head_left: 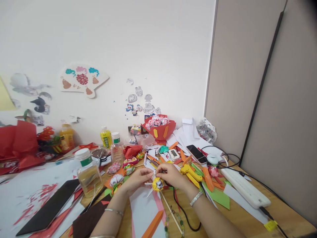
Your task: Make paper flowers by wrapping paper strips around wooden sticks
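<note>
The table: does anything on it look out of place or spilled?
The table looks untidy: the yellow tool lies among loose coloured paper, and the phone lies among strewn sheets. I see no spill.

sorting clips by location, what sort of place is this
Likely a craft workspace, home or studio I can't tell: coloured paper pieces lie strewn over a wooden table, a red-wrapped bouquet stands near the wall, and a yellow and white paper flower shows in front.
</note>
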`<state>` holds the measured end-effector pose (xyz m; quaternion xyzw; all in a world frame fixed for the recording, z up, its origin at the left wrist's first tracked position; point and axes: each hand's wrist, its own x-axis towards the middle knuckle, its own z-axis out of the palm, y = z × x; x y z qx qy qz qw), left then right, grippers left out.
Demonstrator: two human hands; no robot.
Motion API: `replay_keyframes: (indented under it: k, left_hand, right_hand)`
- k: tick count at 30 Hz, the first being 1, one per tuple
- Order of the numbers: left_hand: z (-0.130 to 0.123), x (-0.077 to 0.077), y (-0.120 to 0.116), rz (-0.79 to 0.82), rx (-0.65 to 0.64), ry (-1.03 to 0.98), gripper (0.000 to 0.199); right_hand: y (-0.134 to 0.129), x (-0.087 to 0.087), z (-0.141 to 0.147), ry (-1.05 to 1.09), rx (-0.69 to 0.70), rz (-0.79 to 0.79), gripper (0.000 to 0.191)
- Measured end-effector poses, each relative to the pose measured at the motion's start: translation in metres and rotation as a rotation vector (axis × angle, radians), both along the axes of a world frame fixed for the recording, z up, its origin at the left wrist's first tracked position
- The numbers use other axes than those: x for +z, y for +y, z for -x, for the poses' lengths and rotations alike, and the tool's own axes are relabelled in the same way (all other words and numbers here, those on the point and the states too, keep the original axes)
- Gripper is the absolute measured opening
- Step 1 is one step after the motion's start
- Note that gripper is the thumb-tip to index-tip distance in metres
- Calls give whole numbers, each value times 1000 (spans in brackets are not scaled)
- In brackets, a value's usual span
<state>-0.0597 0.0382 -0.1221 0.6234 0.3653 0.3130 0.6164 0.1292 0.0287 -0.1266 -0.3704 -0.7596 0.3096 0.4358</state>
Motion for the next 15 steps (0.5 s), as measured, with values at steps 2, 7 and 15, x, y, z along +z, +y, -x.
replay_keyframes:
  k: [2, 7, 15]
  left_hand:
    - [-3, -3, 0, -16, -3, 7, 34]
    - [-7, -7, -2, -41, 10, 15, 33]
    - [-10, -7, -1, -69, 51, 11, 39]
  right_hand:
    - [-1, 0, 1, -24, 7, -65, 12]
    - [1, -1, 0, -146, 20, -283, 6]
    - [6, 1, -6, -180, 134, -347, 8]
